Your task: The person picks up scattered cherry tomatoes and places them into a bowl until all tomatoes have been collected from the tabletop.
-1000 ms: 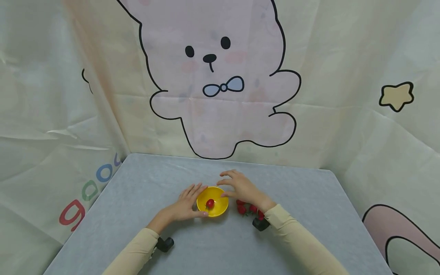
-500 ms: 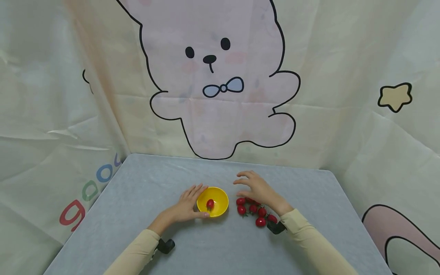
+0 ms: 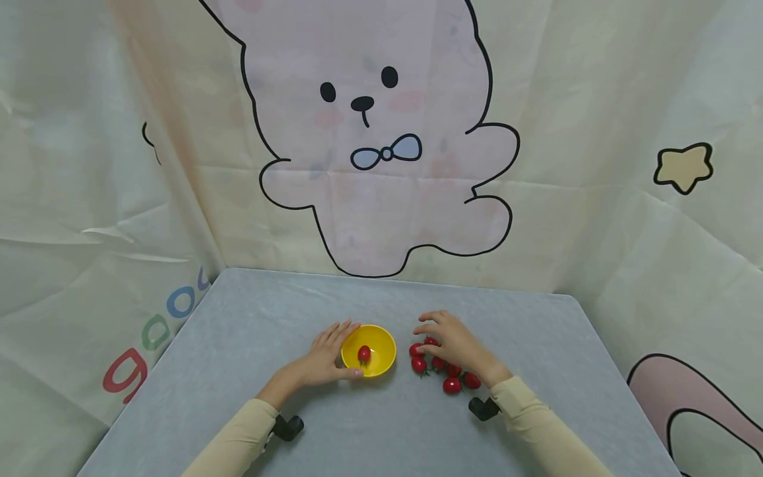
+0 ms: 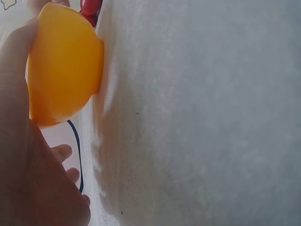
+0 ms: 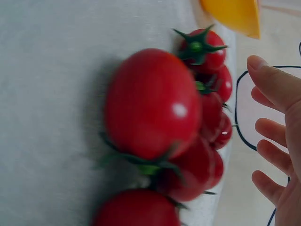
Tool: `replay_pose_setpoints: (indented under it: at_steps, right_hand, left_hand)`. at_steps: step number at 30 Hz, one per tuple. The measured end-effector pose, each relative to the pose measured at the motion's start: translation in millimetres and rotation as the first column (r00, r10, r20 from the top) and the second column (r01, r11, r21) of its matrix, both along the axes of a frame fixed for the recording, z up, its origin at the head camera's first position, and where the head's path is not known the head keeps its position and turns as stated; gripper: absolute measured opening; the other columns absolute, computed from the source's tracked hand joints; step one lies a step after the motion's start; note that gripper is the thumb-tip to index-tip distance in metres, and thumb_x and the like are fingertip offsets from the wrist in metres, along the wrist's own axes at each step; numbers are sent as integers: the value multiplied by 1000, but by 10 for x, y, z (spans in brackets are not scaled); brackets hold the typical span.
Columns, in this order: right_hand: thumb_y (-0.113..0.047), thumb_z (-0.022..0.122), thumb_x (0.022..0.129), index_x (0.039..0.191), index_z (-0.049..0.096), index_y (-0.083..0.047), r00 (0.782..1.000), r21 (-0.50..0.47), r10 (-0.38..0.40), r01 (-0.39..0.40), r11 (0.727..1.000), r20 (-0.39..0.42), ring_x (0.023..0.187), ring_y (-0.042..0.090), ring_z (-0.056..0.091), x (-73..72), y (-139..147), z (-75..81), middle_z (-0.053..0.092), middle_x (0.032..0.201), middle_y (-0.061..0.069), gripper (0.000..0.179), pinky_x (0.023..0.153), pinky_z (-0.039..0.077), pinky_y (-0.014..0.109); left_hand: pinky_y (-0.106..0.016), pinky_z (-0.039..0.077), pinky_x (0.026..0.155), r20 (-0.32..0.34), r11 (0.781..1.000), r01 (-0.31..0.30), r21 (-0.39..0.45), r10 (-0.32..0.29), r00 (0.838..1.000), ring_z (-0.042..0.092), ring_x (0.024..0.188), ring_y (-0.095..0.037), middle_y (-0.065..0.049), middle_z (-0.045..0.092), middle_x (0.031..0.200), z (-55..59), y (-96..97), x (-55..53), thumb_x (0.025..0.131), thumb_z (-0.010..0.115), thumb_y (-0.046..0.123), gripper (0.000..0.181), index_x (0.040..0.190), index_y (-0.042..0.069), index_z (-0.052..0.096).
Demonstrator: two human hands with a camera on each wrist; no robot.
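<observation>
Yellow bowl (image 3: 384, 356): upright on the grey-blue table (image 3: 381, 430).
Tomato in bowl (image 3: 364, 354): 1, red, lying slightly toward 9 o'clock of the bowl's centre.
Left hand (image 3: 324, 358): at the bowl's 9 o'clock side, thumb and fingers spread wide against its outside, forefinger near 11, thumb near 7.
Tomato cluster (image 3: 438, 364): red with green stems, on the table at the bowl's 3 o'clock, apart from it.
Right hand (image 3: 457, 341): over the cluster's 1 o'clock side, fingers wide apart, loosely bent; whether the thumb touches a tomato, I cannot tell.
Backdrop (image 3: 369, 218): bear drawing, 12 o'clock, beyond the table.
</observation>
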State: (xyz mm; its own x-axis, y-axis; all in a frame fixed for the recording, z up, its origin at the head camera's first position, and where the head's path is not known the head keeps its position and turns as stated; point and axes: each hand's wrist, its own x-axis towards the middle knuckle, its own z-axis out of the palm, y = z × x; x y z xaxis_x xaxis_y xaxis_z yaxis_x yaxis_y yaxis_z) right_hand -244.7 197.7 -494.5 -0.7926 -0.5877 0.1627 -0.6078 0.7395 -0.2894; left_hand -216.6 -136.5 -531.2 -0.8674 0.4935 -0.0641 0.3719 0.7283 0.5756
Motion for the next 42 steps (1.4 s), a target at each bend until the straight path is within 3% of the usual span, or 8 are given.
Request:
replay_pose_setpoints:
  at_steps: [13, 21, 29, 42]
  right_hand:
    - [-54, 75, 80, 105, 77, -19, 993, 29, -99, 102, 994, -67, 119, 25, 55, 25, -51, -202, 65, 127, 5, 43, 104, 48, 51]
    - [-50, 77, 80, 98, 77, -17, 993, 14, -102, 103, 995, -65, 115, 26, 56, 2, -58, -226, 67, 123, 6, 38, 101, 49, 49]
    - [-53, 76, 80, 98, 77, -20, 993, 71, -104, 109, 992, -61, 112, 24, 56, -17, -84, -268, 66, 122, 4, 38, 99, 51, 46]
    - [-50, 78, 80, 94, 76, -18, 992, 22, -74, 76, 997, -101, 110, 25, 57, -36, -85, -237, 67, 120, 5, 35, 97, 52, 47]
  left_hand:
    - [-67, 9, 121, 8, 1000, -2, 1, 2, 1000, 11, 154, -41, -8, 13, 168, -18, -4, -3, 80, 63, 73, 103, 159, 28, 15]
    - [-67, 8, 121, 16, 1000, -7, 10, 7, 1000, 11, 154, -40, -8, 13, 168, -23, 7, -2, 79, 64, 72, 103, 159, 28, 15]
    - [-67, 9, 121, 15, 1000, -11, 12, 11, 1000, 11, 154, -40, -8, 14, 168, -29, 13, -7, 80, 64, 72, 103, 159, 29, 15]
    - [-66, 6, 121, 20, 1000, -14, 26, 14, 1000, 11, 154, -40, -8, 14, 168, -51, 3, -3, 80, 65, 71, 102, 159, 29, 15]
